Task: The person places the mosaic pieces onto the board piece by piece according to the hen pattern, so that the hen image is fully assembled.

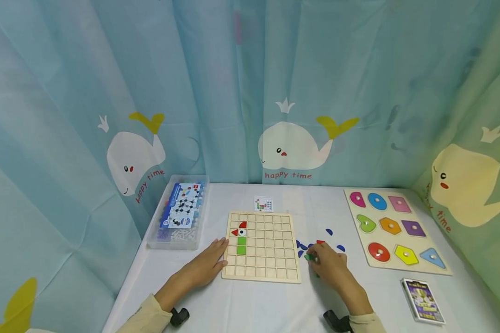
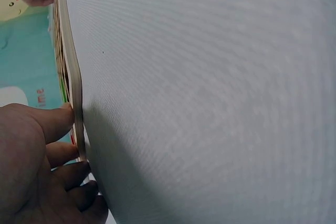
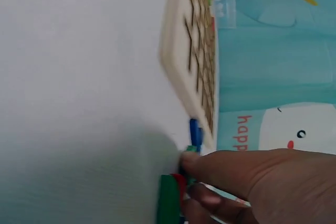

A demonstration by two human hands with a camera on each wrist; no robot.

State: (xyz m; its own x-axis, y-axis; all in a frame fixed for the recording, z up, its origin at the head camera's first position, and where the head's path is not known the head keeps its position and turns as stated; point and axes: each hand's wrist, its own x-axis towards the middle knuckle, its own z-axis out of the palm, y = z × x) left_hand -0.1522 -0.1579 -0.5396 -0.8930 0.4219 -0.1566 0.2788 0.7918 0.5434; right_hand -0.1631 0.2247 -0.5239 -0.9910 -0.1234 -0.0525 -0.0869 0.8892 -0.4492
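A wooden grid board [image 1: 271,273] lies flat on the white table. In its left columns sit two green squares [image 1: 241,245], an eye tile [image 1: 242,232] and red pieces [image 1: 243,225]. My left hand [image 1: 206,266] rests against the board's left edge, thumb and fingertips touching the rim in the left wrist view. Right of the board, my right hand [image 1: 329,266] pinches a small green piece [image 1: 309,257] between thumb and fingers. Blue half-round pieces [image 1: 329,231] lie around it, with a red piece [image 1: 320,241] behind the fingers. Another green piece [image 3: 168,200] shows beneath the hand in the right wrist view.
A small pattern card [image 1: 263,203] lies behind the board. To the left stands a clear plastic case [image 1: 152,241] of parts. On the right are a shape-knob puzzle board [image 1: 372,236] and a boxed card deck [image 1: 422,300]. A whale-print curtain [image 1: 233,92] hangs behind the table.
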